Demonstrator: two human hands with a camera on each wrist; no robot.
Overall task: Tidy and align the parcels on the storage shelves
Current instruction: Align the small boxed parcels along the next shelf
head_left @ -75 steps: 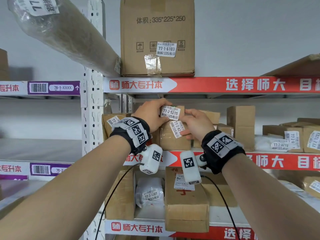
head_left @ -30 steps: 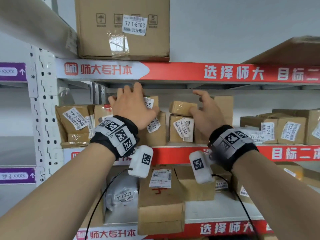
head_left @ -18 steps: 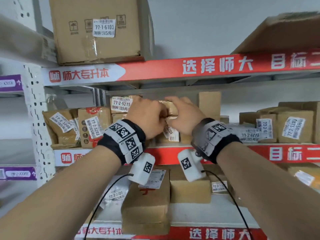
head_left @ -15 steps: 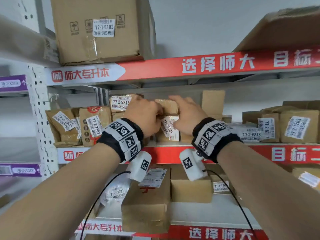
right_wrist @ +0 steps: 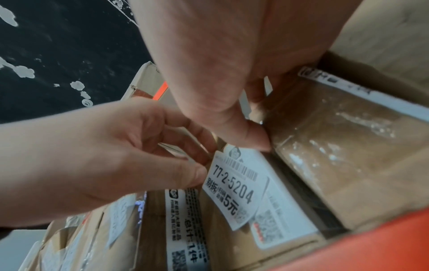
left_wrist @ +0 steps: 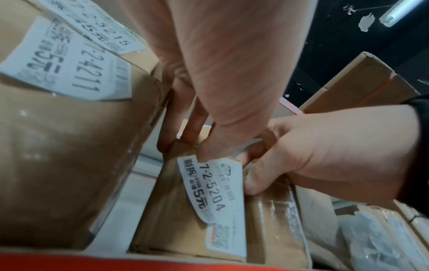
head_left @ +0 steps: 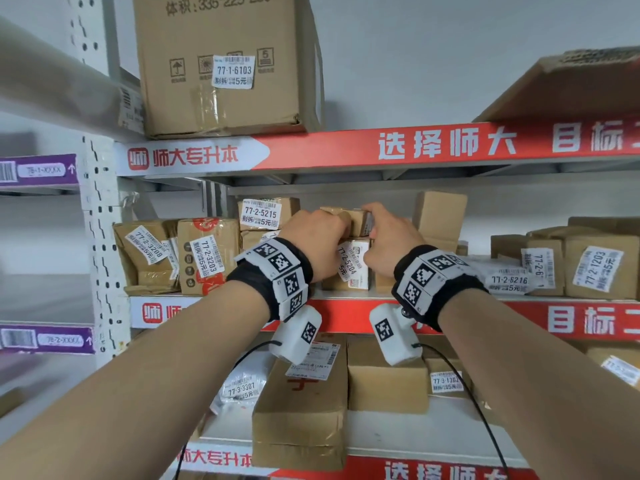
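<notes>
I am gripping the small brown cardboard parcel [head_left: 349,220] with left hand [head_left: 313,233] and right hand [head_left: 389,237], fingers curled round it, atop the 77-2-5204 labelled box [head_left: 348,268]. Nudged unevenly, it could slide off behind that box.

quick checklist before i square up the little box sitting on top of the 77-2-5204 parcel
1. Both hands on the small top box: left hand and right hand grip its ends. ok
2. 77-2-5204 parcel supports it from below. ok
3. Its label faces out, readable. ok
4. Top box's own label facing out: cannot tell, hands cover it.
5. Space on the left: 77-2-5215 box sits close. not ok
6. Clearance under upper shelf. ok
</notes>
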